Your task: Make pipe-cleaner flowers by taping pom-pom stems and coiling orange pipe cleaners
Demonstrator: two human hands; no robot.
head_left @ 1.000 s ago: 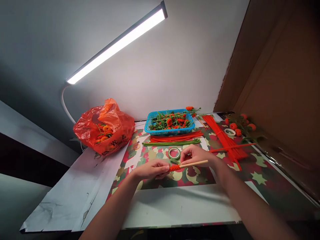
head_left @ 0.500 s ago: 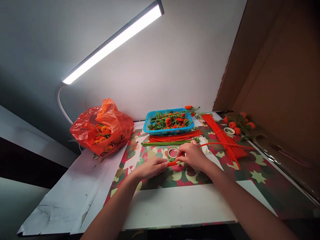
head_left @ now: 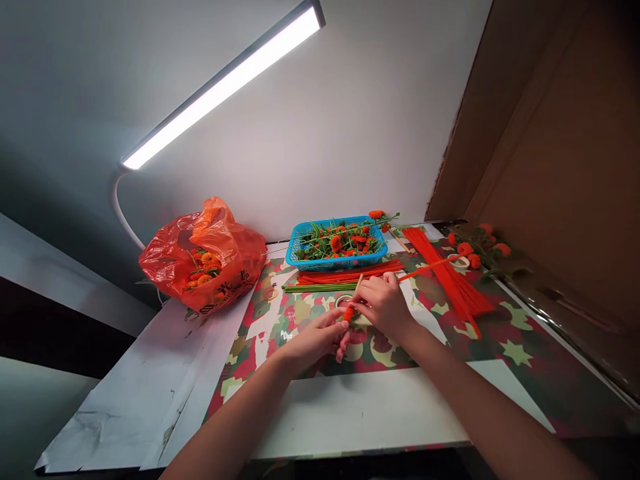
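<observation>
My left hand (head_left: 320, 339) pinches the lower end of a thin wooden stick, where an orange fuzzy coil (head_left: 349, 313) is wrapped round it. My right hand (head_left: 384, 305) is closed on an orange pipe cleaner (head_left: 430, 267), whose long free end reaches out to the right. The pale top of the stick (head_left: 359, 283) shows just left of my right hand's fingers. Both hands almost touch at the coil. Behind them a roll of tape (head_left: 344, 300) lies partly hidden on the patterned cloth.
A blue basket (head_left: 294, 257) of orange flowers stands at the back, with red and green pipe cleaners (head_left: 320, 288) before it. On the left are a red plastic bag (head_left: 240, 253) and a lamp (head_left: 225, 87). A red bundle (head_left: 450, 280) and orange flowers (head_left: 465, 249) lie right.
The stick has turned from nearly level to steeply tilted. My left hand has moved right, and the free end of the pipe cleaner has swung upward.
</observation>
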